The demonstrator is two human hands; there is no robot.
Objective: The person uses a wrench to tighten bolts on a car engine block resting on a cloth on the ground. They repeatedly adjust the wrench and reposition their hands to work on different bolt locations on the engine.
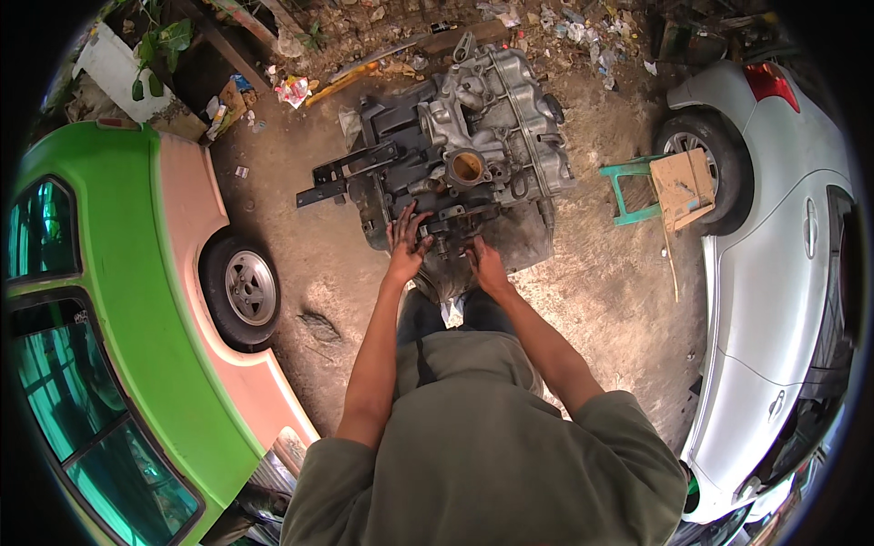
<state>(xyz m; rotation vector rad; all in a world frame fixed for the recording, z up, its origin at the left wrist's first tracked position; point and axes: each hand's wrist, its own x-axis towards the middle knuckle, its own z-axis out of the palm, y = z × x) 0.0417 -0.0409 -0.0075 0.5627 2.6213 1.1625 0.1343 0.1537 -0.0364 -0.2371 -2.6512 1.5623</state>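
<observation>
A large grimy engine sits in front of me, with a silver intake opening near its middle and black metal brackets sticking out to the left. My left hand lies on the dark lower part of the engine, its fingers spread beside a small mounted fitting. My right hand is just right of that fitting, fingers curled at the engine's near side; whatever is between its fingertips is too small and dark to make out.
A green and pink vehicle stands close at left, a silver car at right. A green plastic stool with cardboard and a thin stick is by the car's wheel. Litter, leaves and planks lie beyond the engine on dirty concrete.
</observation>
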